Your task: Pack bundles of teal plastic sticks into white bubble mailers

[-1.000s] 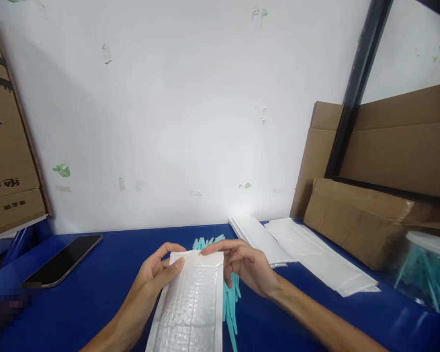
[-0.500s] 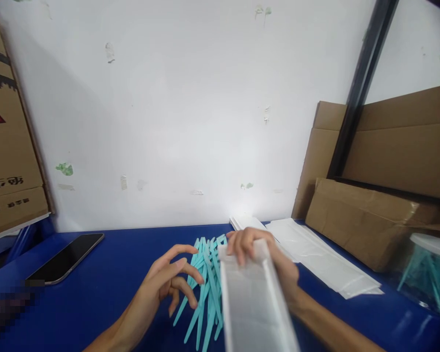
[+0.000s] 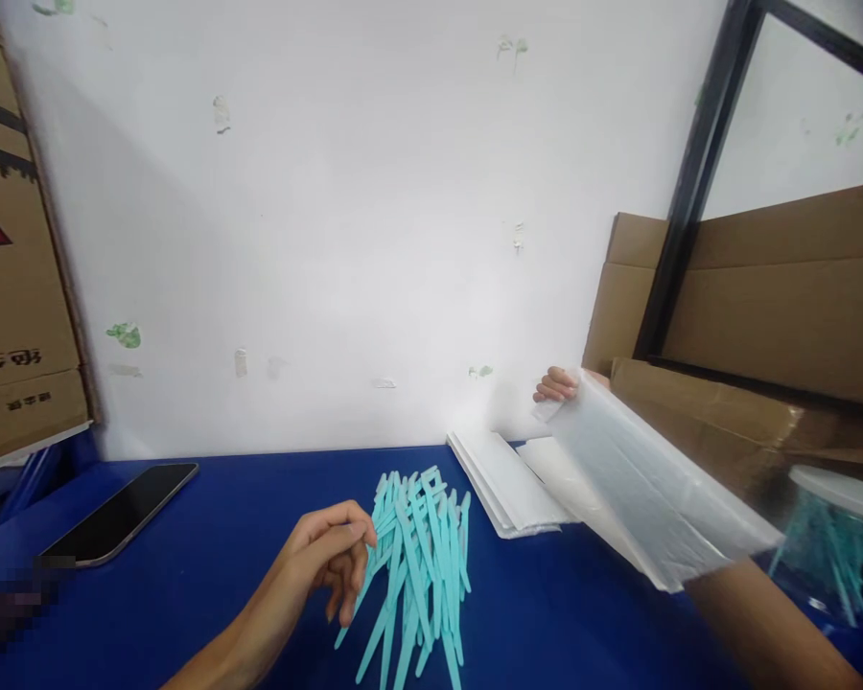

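Note:
My left hand (image 3: 335,556) hovers at the left edge of a heap of teal plastic sticks (image 3: 421,565), with its fingers loosely curled and nothing visible in them. The sticks are flat and narrow, with tapered ends, and lie overlapping on the blue table. Over to the right, my right hand (image 3: 557,385) grips one end of a long translucent plastic bag (image 3: 647,479). The bag hangs above the white bags on the table and hides much of that hand and forearm.
A stack of white sleeves (image 3: 500,484) and a loose white bag (image 3: 582,494) lie near the wall. At right stand a lidded clear tub (image 3: 827,546) of teal sticks and a brown carton (image 3: 697,417). A phone (image 3: 122,513) lies left on the blue table (image 3: 237,537).
My right hand has carried the plastic bag from over the sticks to the right and up, uncovering more of the heap. My left hand's fingers have curled in slightly.

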Demonstrator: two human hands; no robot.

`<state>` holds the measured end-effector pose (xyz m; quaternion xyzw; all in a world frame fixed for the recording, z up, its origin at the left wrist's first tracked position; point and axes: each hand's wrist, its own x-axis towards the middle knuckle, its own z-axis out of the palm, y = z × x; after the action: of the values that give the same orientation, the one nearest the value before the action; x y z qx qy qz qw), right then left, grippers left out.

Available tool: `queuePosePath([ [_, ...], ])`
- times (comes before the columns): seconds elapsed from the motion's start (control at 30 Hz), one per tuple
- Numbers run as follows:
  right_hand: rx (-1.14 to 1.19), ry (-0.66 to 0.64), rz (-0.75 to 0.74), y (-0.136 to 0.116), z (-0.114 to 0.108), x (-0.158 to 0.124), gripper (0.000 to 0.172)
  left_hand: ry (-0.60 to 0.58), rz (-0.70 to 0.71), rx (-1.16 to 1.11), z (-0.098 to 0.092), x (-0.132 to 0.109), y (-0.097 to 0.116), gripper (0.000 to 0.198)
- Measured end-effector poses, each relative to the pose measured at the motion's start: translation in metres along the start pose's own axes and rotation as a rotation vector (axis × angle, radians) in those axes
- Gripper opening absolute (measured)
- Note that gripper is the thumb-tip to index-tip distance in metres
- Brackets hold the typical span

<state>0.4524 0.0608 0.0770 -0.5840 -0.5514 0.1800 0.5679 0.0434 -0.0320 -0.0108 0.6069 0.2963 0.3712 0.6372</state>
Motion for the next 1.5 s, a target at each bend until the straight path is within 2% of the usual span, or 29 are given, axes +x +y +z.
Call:
queuePosePath([
  [0.1,-0.111,-0.154,0.069,0.012,0.002,0.01,0.042,0.04,0.006,0.016,-0.003,0.002,-0.002,0.029],
  [0.17,-0.194,-0.238,0.091,0.02,0.013,0.015,0.039,0.085,0.006,0.03,-0.006,0.003,-0.004,0.03],
  [0.23,-0.284,-0.31,0.093,0.028,0.03,0.02,0.033,0.12,-0.003,0.038,-0.009,0.004,-0.005,0.031],
  [0.37,-0.49,-0.42,0.032,0.038,0.072,0.027,0.036,0.161,-0.014,0.016,-0.01,0.004,-0.003,0.028],
  [0.53,-0.787,-0.466,-0.069,0.046,0.115,0.023,0.035,0.188,-0.002,-0.035,-0.008,0.006,0.001,0.028],
  [0.7,-1.018,-0.449,-0.113,0.054,0.136,0.011,0.036,0.153,-0.018,-0.036,-0.008,0.004,-0.001,0.028],
  [0.9,-1.119,-0.447,-0.172,0.052,0.136,0.0,0.035,0.128,-0.029,-0.021,-0.007,0.004,-0.006,0.029],
  [1.23,-1.069,-0.401,-0.237,0.045,0.125,-0.01,0.032,0.111,-0.029,-0.008,-0.008,0.005,-0.011,0.029],
  [1.37,-0.976,-0.424,-0.279,0.037,0.116,-0.02,0.033,0.104,-0.018,-0.005,-0.008,0.004,-0.01,0.029],
  [1.5,-0.89,-0.395,-0.306,0.031,0.098,-0.037,0.045,0.109,-0.026,0.005,-0.008,0.005,-0.009,0.029],
])
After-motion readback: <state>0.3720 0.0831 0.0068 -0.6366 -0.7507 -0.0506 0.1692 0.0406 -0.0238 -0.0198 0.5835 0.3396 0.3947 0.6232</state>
